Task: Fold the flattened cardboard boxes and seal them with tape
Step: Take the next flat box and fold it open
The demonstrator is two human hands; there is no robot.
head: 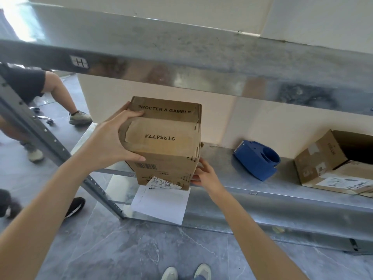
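Observation:
A folded brown cardboard box (pixel 167 136) printed "PROCTER & GAMBLE" is held over the left end of a metal shelf (pixel 232 178). Its top flaps are closed under brown tape. My left hand (pixel 113 138) grips the box's upper left edge, thumb on the near side and fingers over the top. My right hand (pixel 205 174) presses against the lower right corner. A white paper sheet (pixel 161 205) with a printed label hangs from under the box over the shelf's front edge. A blue tape dispenser (pixel 256 160) lies on the shelf to the right.
An open cardboard box (pixel 327 162) lies on its side at the shelf's far right. An upper metal shelf (pixel 181 55) overhangs the work area. A slanted steel upright (pixel 50 142) stands at left. Another person's legs (pixel 60 93) are at left. My shoes (pixel 185 272) show on grey floor.

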